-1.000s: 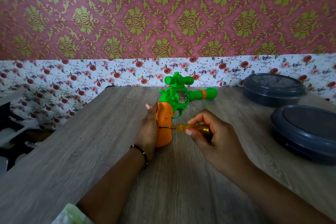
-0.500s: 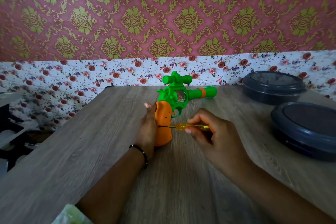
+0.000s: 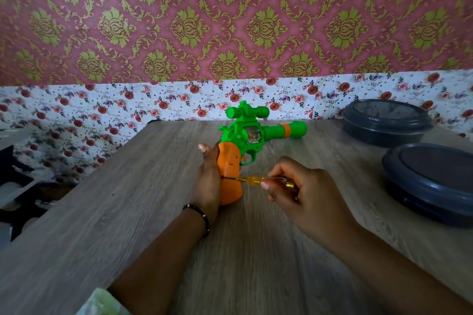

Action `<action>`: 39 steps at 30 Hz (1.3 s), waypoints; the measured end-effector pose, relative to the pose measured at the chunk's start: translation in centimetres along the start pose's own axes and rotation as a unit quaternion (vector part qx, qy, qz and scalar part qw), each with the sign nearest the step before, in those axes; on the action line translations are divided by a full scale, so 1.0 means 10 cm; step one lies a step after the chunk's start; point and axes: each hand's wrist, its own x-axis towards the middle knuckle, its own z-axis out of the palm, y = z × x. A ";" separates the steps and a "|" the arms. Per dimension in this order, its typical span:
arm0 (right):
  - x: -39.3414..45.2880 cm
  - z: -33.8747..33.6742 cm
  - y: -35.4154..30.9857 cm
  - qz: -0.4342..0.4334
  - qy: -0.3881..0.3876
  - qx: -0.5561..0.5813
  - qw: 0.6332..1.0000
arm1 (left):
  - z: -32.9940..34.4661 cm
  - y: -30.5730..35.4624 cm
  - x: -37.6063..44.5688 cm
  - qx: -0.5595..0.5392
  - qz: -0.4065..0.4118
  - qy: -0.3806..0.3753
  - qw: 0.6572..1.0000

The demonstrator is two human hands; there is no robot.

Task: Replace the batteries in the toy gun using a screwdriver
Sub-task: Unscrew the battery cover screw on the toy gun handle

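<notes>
A green toy gun point(image 3: 247, 133) with an orange grip stands on the wooden table point(image 3: 128, 212), its barrel pointing right. My left hand point(image 3: 208, 179) holds the orange grip from the left side, the thumb up along its back. My right hand point(image 3: 304, 197) pinches a small screwdriver point(image 3: 256, 180) with a yellow handle. The screwdriver lies level, and its metal tip touches the orange grip on the side facing me. No batteries show.
Two dark grey round lidded containers stand at the right, one at the back point(image 3: 386, 121) and one nearer point(image 3: 430, 181). A floral wall point(image 3: 102, 110) runs behind the table. Dark and white clutter point(image 3: 15, 186) lies beyond the table's left edge.
The hands, gun and screwdriver keep almost the same pose. The right hand's fingers have shifted slightly on the screwdriver handle.
</notes>
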 end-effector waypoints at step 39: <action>-0.02 0.04 -0.04 0.003 -0.039 0.095 0.995 | 0.00 0.02 -0.04 -0.035 -0.013 -0.004 0.999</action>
